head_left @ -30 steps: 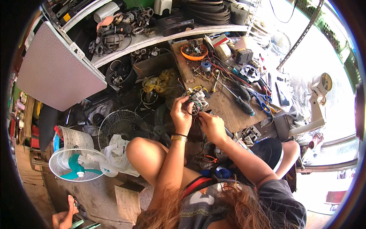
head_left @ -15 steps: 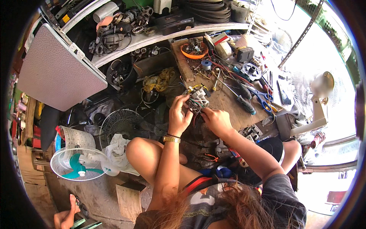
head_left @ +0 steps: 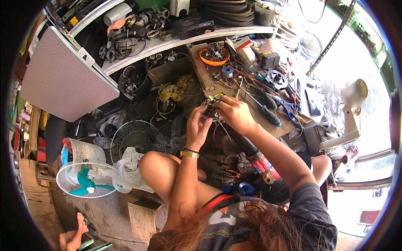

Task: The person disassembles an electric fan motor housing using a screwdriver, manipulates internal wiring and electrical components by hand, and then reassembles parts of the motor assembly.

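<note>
Over the near left edge of the wooden workbench point(head_left: 197, 67), I hold a small electrical assembly with grey and yellow wires point(head_left: 212, 109). My left hand point(head_left: 197, 126), with a gold watch point(head_left: 189, 154) on its wrist, grips the near left side of it. The fingers of my right hand point(head_left: 235, 113) close on its upper right and cover much of it. Thin wires hang from the assembly. Under my right forearm, a dark tube point(head_left: 247, 146) with a red-and-white patterned end point(head_left: 264, 165) slants up toward my hands; whether it joins the assembly is hidden.
On the bench are an orange bowl of small parts point(head_left: 214, 62), a wire spool point(head_left: 227, 72), a screwdriver point(head_left: 270, 116) and blue-handled scissors point(head_left: 289, 111). A white fan point(head_left: 354, 100) stands at right, a teal-bladed fan point(head_left: 86, 184) at lower left. Behind me sits another person's leg point(head_left: 75, 236).
My right hand has moved up from the dangling wires to the top of the assembly. The dark tube and its patterned end now show more fully beneath my right forearm.
</note>
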### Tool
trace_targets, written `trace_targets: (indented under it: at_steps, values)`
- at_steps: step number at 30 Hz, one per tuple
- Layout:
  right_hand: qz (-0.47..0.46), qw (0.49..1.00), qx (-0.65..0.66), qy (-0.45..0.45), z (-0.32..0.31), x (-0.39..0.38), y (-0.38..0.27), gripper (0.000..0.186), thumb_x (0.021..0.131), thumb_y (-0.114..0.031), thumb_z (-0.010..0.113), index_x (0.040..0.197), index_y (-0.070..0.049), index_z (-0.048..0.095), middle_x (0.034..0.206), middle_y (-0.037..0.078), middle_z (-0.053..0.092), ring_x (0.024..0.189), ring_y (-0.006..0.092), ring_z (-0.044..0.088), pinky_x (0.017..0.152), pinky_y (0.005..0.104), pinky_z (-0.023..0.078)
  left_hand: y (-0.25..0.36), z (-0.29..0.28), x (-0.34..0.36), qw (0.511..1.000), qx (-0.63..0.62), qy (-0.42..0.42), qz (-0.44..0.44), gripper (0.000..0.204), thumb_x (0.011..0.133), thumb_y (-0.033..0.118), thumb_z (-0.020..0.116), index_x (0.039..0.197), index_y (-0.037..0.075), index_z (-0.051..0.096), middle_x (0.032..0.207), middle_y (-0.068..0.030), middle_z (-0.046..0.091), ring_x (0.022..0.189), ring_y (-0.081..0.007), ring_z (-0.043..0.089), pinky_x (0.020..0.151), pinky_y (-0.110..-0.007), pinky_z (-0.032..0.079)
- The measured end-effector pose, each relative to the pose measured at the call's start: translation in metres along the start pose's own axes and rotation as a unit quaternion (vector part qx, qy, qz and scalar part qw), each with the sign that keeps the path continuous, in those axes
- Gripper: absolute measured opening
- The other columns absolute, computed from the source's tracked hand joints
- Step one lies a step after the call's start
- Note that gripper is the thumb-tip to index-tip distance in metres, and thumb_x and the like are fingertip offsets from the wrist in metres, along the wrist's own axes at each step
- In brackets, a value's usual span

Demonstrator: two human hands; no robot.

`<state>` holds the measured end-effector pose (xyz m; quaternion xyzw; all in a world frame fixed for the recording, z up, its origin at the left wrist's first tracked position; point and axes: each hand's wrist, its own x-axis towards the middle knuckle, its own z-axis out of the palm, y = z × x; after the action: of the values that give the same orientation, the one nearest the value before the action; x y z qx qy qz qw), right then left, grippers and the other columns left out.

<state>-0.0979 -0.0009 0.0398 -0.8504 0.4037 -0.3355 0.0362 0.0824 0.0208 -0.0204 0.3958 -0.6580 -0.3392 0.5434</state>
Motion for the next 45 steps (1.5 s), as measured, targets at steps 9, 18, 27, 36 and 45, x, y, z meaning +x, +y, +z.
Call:
trace_targets:
  at_steps: [9, 18, 27, 36, 45]
  values:
    - [0.006, 0.998, 0.000, -0.059, 0.008, 0.029, 0.002, 0.013, 0.081, -0.012, 0.065, 0.093, -0.006, 0.067, 0.087, 0.009, 0.064, 0.085, 0.0311, 0.063, 0.075, 0.0418, 0.053, -0.012, 0.008, -0.005, 0.989, -0.080, 0.040, -0.117, 0.026, 0.098, 0.016, 0.056, 0.116, -0.002, 0.058, 0.104, -0.0053, 0.059, 0.083, -0.0101, 0.056, 0.074, -0.025, 0.048]
    - [0.081, 0.992, 0.088, 0.026, 0.002, -0.006, -0.007, 0.015, 0.083, -0.019, 0.067, 0.089, -0.006, 0.065, 0.084, 0.013, 0.066, 0.082, 0.0338, 0.064, 0.071, 0.0428, 0.051, -0.025, 0.015, -0.006, 0.991, -0.070, 0.091, -0.074, 0.016, 0.094, 0.004, 0.060, 0.109, 0.001, 0.062, 0.094, -0.0018, 0.065, 0.069, -0.0024, 0.053, 0.052, -0.019, 0.044]
    - [0.257, 0.964, 0.002, -0.064, 0.014, -0.047, -0.028, 0.022, 0.083, -0.032, 0.069, 0.088, -0.011, 0.068, 0.073, 0.013, 0.068, 0.069, 0.0318, 0.067, 0.062, 0.0426, 0.053, -0.011, 0.020, -0.004, 0.986, -0.037, 0.102, -0.129, 0.016, 0.091, -0.002, 0.060, 0.107, 0.000, 0.065, 0.099, -0.0012, 0.067, 0.082, -0.0053, 0.059, 0.070, -0.022, 0.050]
    - [0.160, 0.987, 0.011, -0.009, 0.020, -0.050, -0.012, 0.013, 0.080, -0.020, 0.072, 0.088, -0.010, 0.070, 0.082, 0.011, 0.070, 0.073, 0.0299, 0.068, 0.067, 0.0394, 0.054, -0.022, 0.029, -0.004, 0.967, -0.155, 0.160, -0.125, 0.017, 0.093, -0.002, 0.059, 0.109, -0.001, 0.063, 0.095, -0.0025, 0.066, 0.075, -0.0067, 0.061, 0.065, -0.023, 0.055]
    - [0.278, 0.955, -0.104, 0.028, -0.034, -0.096, 0.063, 0.013, 0.080, -0.013, 0.067, 0.091, -0.006, 0.063, 0.093, 0.013, 0.060, 0.092, 0.0349, 0.058, 0.081, 0.0437, 0.048, -0.035, 0.033, -0.011, 0.959, -0.212, 0.161, -0.095, 0.019, 0.095, 0.003, 0.058, 0.114, 0.000, 0.061, 0.095, -0.0026, 0.065, 0.072, -0.0088, 0.064, 0.066, -0.025, 0.058]
